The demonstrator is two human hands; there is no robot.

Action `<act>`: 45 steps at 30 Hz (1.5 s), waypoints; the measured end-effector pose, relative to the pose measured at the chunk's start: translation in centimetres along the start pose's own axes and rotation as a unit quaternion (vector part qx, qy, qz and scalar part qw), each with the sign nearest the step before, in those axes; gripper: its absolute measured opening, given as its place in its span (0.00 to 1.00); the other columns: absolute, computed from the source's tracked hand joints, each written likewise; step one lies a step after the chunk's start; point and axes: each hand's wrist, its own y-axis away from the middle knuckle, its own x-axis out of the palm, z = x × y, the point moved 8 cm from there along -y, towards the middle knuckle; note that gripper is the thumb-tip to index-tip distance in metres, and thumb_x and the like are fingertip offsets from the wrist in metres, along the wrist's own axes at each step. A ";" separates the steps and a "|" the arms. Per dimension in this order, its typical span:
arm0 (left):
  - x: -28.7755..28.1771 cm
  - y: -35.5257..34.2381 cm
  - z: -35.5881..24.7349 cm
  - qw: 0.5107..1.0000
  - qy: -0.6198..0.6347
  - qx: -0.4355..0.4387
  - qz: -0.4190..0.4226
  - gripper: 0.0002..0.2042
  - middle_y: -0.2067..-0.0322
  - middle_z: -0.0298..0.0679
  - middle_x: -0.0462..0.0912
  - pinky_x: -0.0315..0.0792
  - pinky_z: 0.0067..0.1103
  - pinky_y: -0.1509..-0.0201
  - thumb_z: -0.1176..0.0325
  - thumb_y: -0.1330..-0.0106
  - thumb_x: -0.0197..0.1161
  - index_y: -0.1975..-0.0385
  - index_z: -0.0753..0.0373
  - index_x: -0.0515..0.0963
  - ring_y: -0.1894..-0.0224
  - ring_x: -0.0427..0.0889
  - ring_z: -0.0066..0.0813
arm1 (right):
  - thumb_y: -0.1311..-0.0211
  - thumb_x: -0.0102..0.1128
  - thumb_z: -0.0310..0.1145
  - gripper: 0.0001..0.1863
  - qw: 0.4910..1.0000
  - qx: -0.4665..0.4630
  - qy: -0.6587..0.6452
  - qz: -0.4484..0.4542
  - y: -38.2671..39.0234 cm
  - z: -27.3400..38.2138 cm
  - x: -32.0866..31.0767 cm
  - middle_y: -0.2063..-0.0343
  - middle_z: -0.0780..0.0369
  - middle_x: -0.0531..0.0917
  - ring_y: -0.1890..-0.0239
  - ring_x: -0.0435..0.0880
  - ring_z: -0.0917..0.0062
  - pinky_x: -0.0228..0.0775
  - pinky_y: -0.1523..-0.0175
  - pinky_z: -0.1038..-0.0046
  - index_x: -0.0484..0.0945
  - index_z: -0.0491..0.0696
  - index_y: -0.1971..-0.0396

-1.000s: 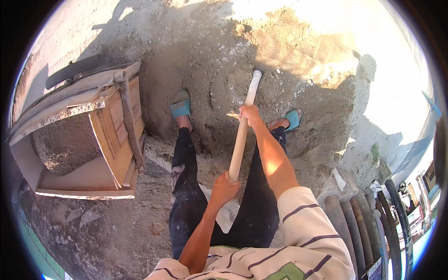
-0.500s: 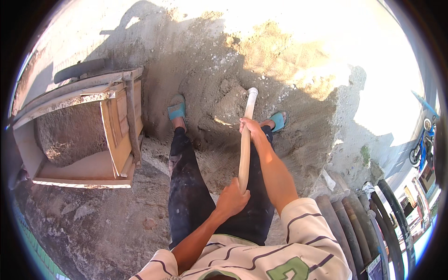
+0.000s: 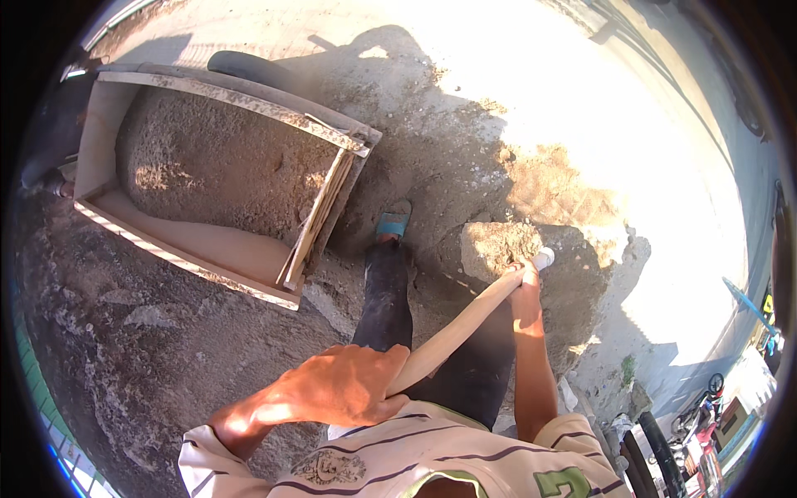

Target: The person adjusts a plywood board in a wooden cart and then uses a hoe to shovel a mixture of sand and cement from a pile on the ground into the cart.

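I see my left hand [image 3: 344, 386] wrapped around the near end of the wooden handle [image 3: 461, 324], fingers curled over it so the butt is hidden. My right hand [image 3: 525, 272] grips the handle far down, near its pale tip, fingers closed around the shaft. The blade is buried under a load of sand [image 3: 498, 246], so I cannot make out its shape. To my left stands a wooden box [image 3: 191, 257] holding sand; glare washes out the ground beyond.
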 end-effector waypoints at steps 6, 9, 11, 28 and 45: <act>-9.2 28.3 8.4 0.924 -0.155 -0.238 -0.254 0.16 0.74 0.41 0.82 0.74 0.36 0.58 0.70 0.57 0.71 0.67 0.61 0.76 0.68 0.82 0.43 | 0.38 0.58 0.32 0.09 0.988 0.125 -0.057 0.068 20.2 -15.8 18.4 0.78 0.65 0.71 0.72 0.72 0.75 0.72 0.60 0.69 0.67 0.49 0.72; -9.4 42.2 12.0 0.728 -0.289 -0.371 -0.499 0.21 0.64 0.42 0.80 0.70 0.35 0.51 0.79 0.66 0.70 0.66 0.62 0.77 0.55 0.79 0.43 | 0.39 0.63 0.31 0.10 0.942 0.283 -0.049 0.176 30.3 -27.2 28.1 0.69 0.62 0.76 0.61 0.78 0.70 0.71 0.46 0.62 0.70 0.47 0.65; -8.4 47.2 21.0 0.702 -0.288 -0.401 -0.513 0.20 0.61 0.43 0.78 0.70 0.35 0.50 0.82 0.65 0.69 0.66 0.62 0.76 0.52 0.76 0.44 | 0.42 0.66 0.29 0.13 0.915 0.351 -0.059 0.190 32.0 -33.0 31.0 0.66 0.62 0.76 0.54 0.78 0.70 0.68 0.41 0.60 0.71 0.46 0.62; 10.7 -20.5 9.8 0.964 0.253 -0.020 -0.082 0.22 0.76 0.41 0.82 0.75 0.28 0.68 0.62 0.42 0.68 0.51 0.67 0.76 0.77 0.81 0.31 | 0.47 0.65 0.29 0.13 0.992 -0.045 0.119 0.010 -14.9 8.7 -1.1 0.65 0.62 0.76 0.61 0.77 0.70 0.74 0.56 0.64 0.74 0.47 0.62; 20.9 -48.2 6.2 0.957 -0.104 -0.207 -0.174 0.11 0.68 0.53 0.84 0.77 0.41 0.56 0.69 0.40 0.59 0.61 0.63 0.69 0.63 0.85 0.51 | 0.31 0.54 0.41 0.16 0.931 -0.088 0.354 -0.025 -27.1 0.2 -11.3 0.83 0.63 0.72 0.87 0.73 0.78 0.68 0.84 0.72 0.67 0.41 0.65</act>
